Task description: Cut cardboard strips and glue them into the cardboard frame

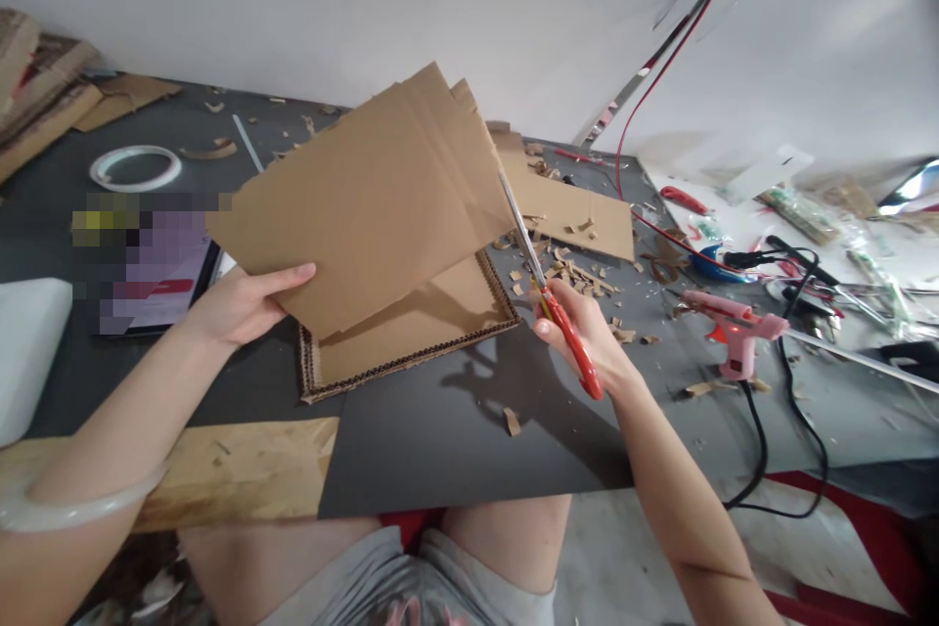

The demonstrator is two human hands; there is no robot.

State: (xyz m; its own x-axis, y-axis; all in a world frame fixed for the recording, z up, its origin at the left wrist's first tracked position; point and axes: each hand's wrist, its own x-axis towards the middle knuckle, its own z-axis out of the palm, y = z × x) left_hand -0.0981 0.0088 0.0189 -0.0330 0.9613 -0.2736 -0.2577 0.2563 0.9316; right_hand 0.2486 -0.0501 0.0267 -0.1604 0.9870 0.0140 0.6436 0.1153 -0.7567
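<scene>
My left hand (253, 298) grips a piece of cardboard (367, 205) by its lower left edge, thumb on top, and holds it tilted above the table. In my right hand (579, 323) is a pair of scissors (563, 328) with red handles. Their blades point up and away, lying along the right edge of the cardboard; whether they are parted there I cannot tell. Beneath the held piece sits a shallow cardboard tray (411, 362) with corrugated walls, partly hidden by it.
A pink glue gun (740, 328) with a black cord stands at the right. Cardboard scraps (579, 274) litter the dark table (469, 450). Another cardboard sheet (579, 215) lies behind. To the left are a roll of white tape (136, 168) and a tablet-like screen (165, 274), partly blurred.
</scene>
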